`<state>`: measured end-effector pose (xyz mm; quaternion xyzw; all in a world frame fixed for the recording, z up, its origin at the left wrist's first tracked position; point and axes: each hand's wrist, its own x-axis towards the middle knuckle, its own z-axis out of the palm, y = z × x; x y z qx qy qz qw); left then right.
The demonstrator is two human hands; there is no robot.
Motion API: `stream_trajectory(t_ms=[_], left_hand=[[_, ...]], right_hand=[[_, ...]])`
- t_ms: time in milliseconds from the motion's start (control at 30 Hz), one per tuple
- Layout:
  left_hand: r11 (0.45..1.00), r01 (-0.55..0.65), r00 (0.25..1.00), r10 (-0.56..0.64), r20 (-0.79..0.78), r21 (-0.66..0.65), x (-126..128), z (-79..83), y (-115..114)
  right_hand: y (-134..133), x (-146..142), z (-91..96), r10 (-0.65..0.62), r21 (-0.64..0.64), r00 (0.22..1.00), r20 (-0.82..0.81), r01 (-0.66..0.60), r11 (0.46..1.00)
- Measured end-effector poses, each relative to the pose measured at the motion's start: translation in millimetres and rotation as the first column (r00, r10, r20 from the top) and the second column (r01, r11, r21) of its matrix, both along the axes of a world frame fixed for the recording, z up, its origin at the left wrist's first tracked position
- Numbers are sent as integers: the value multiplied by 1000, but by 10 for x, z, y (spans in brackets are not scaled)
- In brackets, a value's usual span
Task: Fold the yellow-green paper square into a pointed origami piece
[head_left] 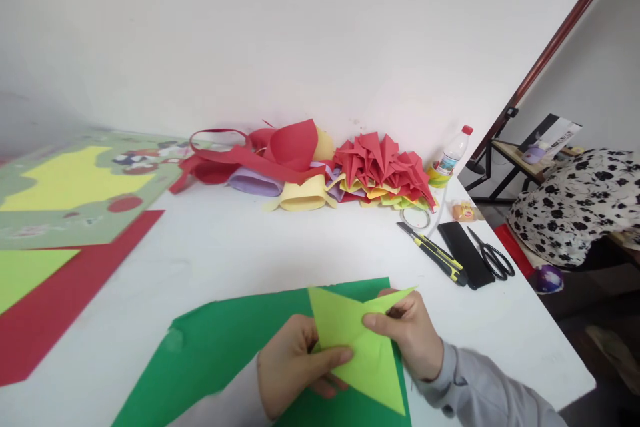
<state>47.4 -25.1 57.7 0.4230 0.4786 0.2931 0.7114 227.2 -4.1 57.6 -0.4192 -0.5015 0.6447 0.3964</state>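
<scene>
A folded piece of lime-green paper (357, 340) with pointed corners is held between both hands, above a dark green sheet (220, 353) on the white table. My left hand (300, 363) pinches its left side, thumb on top and fingers underneath. On the upper right, my right hand (410, 330) grips a pointed flap, the thumb lying over a crease near the middle. Some fingers of each hand are hidden behind the paper.
Right of the hands lie a utility knife (435, 253), a black case (465, 255), scissors (493, 257) and a tape roll (416, 217). Folded red paper shapes (375, 160), curled paper strips (295, 150) and a bottle (454, 150) line the wall. Red sheets (65, 307) lie left.
</scene>
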Motion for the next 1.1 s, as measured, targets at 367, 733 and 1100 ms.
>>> stream_trajectory(t_ms=[367, 733, 1100], left_hand=[[989, 116, 993, -114, 30, -86, -41, 30, 42], [996, 39, 999, -40, -8, -82, 18, -33, 28], [987, -108, 988, 120, 98, -120, 1, 34, 58]], right_hand=[[43, 14, -19, -176, 38, 982, 70, 174, 984], [36, 23, -115, -125, 76, 959, 255, 109, 991], [91, 87, -116, 29, 81, 974, 223, -49, 996]])
